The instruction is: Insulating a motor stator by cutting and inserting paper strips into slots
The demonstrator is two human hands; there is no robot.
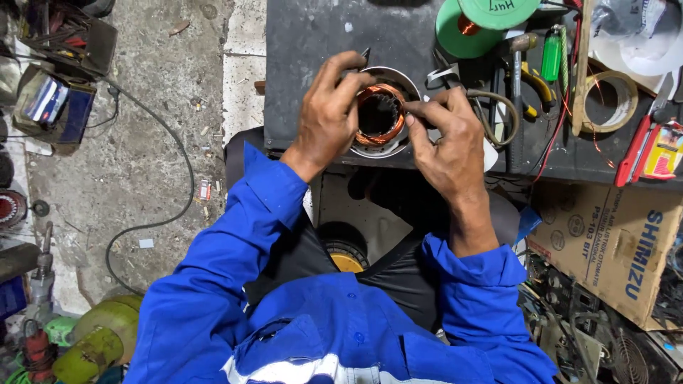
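Now the round motor stator (379, 114) is being clamped between both hands (329, 107) upon the tabletop (306, 43), its opening facing upward.

floor (153, 107): stained concrete | workbench (313, 35): dark, scuffed | light: even daylight
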